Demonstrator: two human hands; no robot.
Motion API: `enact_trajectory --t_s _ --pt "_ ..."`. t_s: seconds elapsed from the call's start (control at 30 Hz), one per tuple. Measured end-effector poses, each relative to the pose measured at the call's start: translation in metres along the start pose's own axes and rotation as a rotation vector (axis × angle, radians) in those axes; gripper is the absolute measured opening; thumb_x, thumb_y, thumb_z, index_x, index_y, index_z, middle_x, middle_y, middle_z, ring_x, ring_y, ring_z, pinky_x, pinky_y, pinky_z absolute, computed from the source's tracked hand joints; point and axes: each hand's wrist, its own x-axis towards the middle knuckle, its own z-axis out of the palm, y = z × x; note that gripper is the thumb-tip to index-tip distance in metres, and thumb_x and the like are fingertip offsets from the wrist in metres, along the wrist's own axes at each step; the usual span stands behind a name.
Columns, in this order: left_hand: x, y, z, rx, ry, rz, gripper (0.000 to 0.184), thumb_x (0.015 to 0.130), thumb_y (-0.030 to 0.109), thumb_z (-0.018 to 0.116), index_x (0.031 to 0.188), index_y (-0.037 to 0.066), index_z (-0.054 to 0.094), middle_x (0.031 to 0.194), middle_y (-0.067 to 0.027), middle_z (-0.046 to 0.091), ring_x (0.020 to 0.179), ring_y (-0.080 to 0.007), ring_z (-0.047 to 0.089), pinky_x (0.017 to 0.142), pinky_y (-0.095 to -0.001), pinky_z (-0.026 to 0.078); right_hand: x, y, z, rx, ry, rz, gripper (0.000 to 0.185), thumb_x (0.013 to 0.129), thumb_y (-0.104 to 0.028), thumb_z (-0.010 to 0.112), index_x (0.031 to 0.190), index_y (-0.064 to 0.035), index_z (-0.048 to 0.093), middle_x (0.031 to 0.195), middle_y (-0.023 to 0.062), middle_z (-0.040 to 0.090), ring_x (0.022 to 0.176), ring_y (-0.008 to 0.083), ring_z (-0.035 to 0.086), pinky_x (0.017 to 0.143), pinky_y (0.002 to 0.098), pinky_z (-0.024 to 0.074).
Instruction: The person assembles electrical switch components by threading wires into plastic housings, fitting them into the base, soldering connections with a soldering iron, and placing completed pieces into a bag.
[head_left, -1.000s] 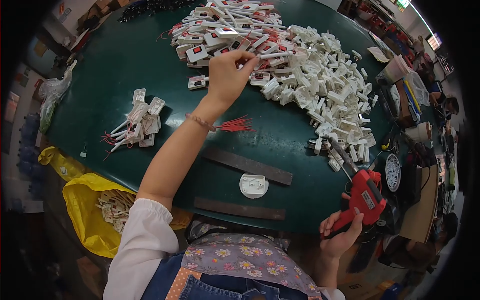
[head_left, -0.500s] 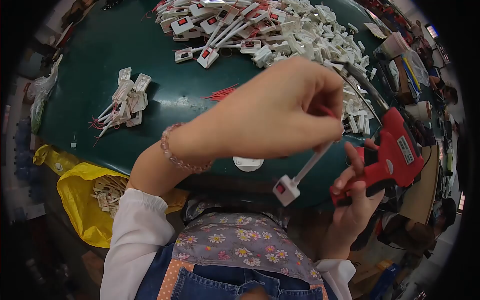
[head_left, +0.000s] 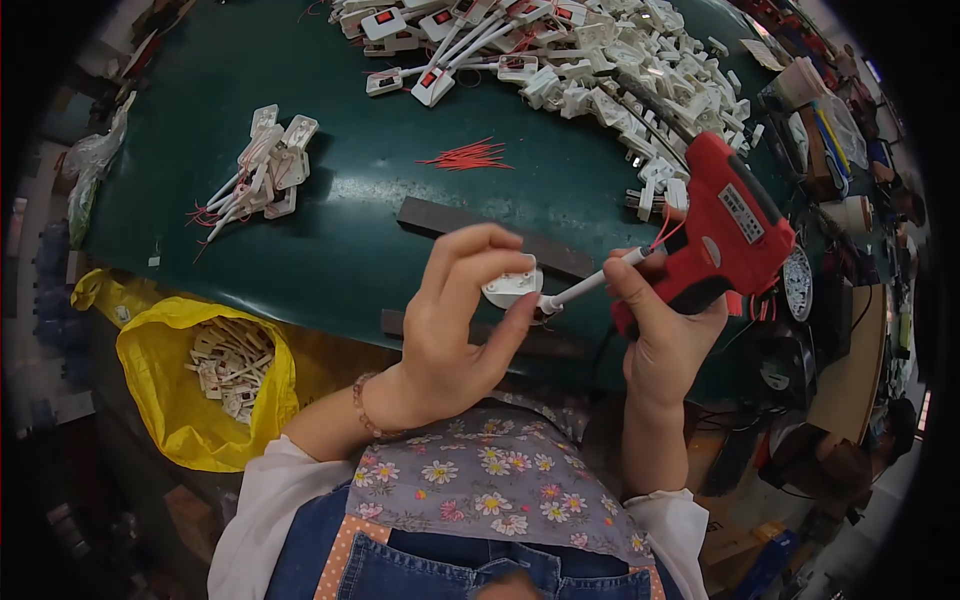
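Note:
My left hand [head_left: 455, 320] is closed, its fingers and thumb around a small white switch box [head_left: 510, 284] whose holed side shows. A white tube [head_left: 590, 285] runs from the box up to my right hand [head_left: 665, 330]. My right thumb and finger pinch the tube's upper end, where red wires come out. In the same hand is a red pistol-shaped soldering gun [head_left: 735, 205], its long dark tip pointing up and left. Beneath the box, a white round disc partly shows; my left fingers hide some of it.
A big heap of white plastic parts and switches [head_left: 600, 80] covers the table's far side. Red wires [head_left: 468, 154] lie mid-table beside a dark bar [head_left: 425, 215]. Left stands a small pile of tubed switches [head_left: 270, 170]. Below is a yellow bag [head_left: 160, 400] of parts.
My left hand has moved down and left from the raised wires to the switch box. The tube's upper end has passed into my right hand. The soldering gun has moved up and left.

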Motion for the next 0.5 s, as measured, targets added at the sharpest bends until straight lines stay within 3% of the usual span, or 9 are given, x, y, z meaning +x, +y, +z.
enact_trajectory --t_s 0.1,0.23,0.33,0.5 --pt "-0.033 -0.012 -0.010 0.090 -0.224 0.111 0.030 0.065 -0.008 0.067 0.093 0.001 0.064 0.096 -0.0124 0.058 0.081 -0.0266 0.059 0.068 -0.0338 0.047 0.001 0.003 0.002 -0.019 -0.001 0.034 0.046 0.071 0.007 0.076 0.112 0.0059 0.056 0.081 0.0094 0.068 0.076 0.0158 0.066 0.073 0.0273 0.0536" --pt "-0.052 -0.008 -0.005 0.228 -0.204 0.045 0.028 0.067 -0.001 0.072 0.094 0.001 0.064 0.087 -0.0095 0.058 0.072 -0.0240 0.056 0.061 -0.0337 0.043 0.002 0.002 0.010 -0.052 -0.031 0.024 0.028 0.070 0.005 0.077 0.095 0.0057 0.064 0.079 0.0094 0.068 0.072 0.0141 0.065 0.068 0.0255 0.0538" --pt "-0.054 -0.005 0.007 0.383 -0.157 -0.005 0.034 0.068 0.017 0.079 0.095 0.003 0.063 0.075 -0.0045 0.055 0.064 -0.0213 0.052 0.060 -0.0327 0.037 0.002 -0.001 0.021 -0.014 -0.033 0.005 0.022 0.070 0.004 0.077 0.089 0.0052 0.065 0.078 0.0094 0.068 0.070 0.0136 0.065 0.065 0.0254 0.0541" --pt "-0.051 -0.006 0.016 0.351 -0.067 -0.149 0.033 0.069 0.014 0.078 0.095 0.005 0.060 0.078 -0.0058 0.057 0.063 -0.0226 0.055 0.064 -0.0332 0.040 0.003 -0.005 0.028 0.008 -0.056 -0.047 0.023 0.071 0.003 0.078 0.089 0.0047 0.065 0.079 0.0096 0.068 0.070 0.0136 0.065 0.065 0.0262 0.0550"
